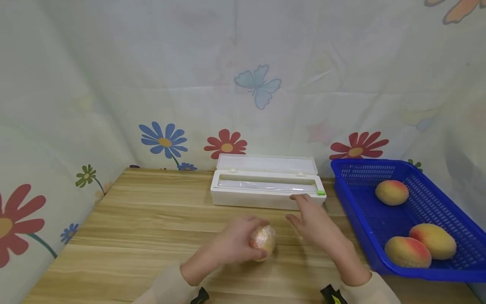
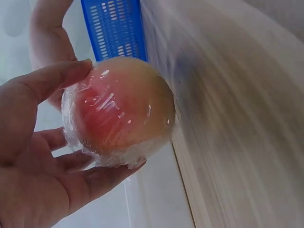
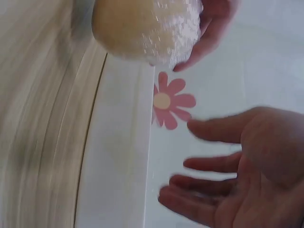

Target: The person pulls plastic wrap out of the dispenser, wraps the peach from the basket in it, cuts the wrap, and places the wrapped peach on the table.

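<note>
A peach (image 1: 263, 241) wrapped in clear cling film is held by my left hand (image 1: 237, 240) over the front middle of the table. In the left wrist view my thumb and fingers grip the wrapped peach (image 2: 123, 109), its film bunched and creased near my palm. To its right, my right hand (image 1: 315, 221) is held apart from it, fingers spread and holding nothing. The right wrist view shows that hand (image 3: 237, 171) with loose, parted fingers below the peach (image 3: 147, 28). Behind both hands stands a white cling film dispenser (image 1: 247, 197), its lid raised and a film roll inside.
On the right a blue plastic basket (image 1: 355, 223) holds three unwrapped peaches, one peach (image 1: 392, 192) at its back and two near its front. The wooden table (image 1: 159, 219) reaches back to a flower-printed cloth (image 1: 182, 84), which hangs behind and at the sides.
</note>
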Demonstrator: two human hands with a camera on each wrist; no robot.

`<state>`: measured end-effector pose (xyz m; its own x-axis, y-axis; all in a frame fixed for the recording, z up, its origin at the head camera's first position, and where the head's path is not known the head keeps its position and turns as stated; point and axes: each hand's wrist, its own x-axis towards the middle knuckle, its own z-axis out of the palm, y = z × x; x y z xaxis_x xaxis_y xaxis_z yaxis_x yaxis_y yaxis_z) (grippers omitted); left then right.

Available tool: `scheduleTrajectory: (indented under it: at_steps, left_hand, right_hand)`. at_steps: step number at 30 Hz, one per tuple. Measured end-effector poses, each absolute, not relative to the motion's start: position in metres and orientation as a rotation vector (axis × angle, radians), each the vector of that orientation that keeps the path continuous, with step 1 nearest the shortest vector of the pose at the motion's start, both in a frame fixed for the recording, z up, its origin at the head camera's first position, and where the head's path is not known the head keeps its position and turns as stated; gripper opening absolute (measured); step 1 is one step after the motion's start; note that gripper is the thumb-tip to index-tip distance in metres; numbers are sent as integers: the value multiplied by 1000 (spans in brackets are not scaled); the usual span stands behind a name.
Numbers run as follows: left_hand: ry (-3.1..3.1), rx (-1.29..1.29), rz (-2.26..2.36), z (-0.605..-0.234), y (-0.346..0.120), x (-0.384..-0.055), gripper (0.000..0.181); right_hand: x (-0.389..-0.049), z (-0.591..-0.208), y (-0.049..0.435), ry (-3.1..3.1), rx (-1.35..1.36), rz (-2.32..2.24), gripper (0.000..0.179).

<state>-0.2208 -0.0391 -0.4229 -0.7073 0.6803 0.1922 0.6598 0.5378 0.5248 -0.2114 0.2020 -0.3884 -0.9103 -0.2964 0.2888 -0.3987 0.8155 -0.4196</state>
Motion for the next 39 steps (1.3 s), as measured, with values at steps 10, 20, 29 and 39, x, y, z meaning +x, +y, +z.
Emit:
scheduleTrajectory:
  at_steps: [10,20,29,39]
  left_hand:
    - [2626,1351,749,-428,-33,-211,67]
    - [2500,1259,846,-424,-40,-215,73]
    - [2482,1243,918,-426,-46,-223,77]
    - [2523,1048,1057,-416,-60,-234,61]
  right_hand:
    - [-236,-396,236,-2751,152,502,32]
    - [-255,-408,254,-2756,45,411,17]
    - [-260,-411,256,-2687,69,385,14]
    - [-262,-411,252,-2672,39,432,22]
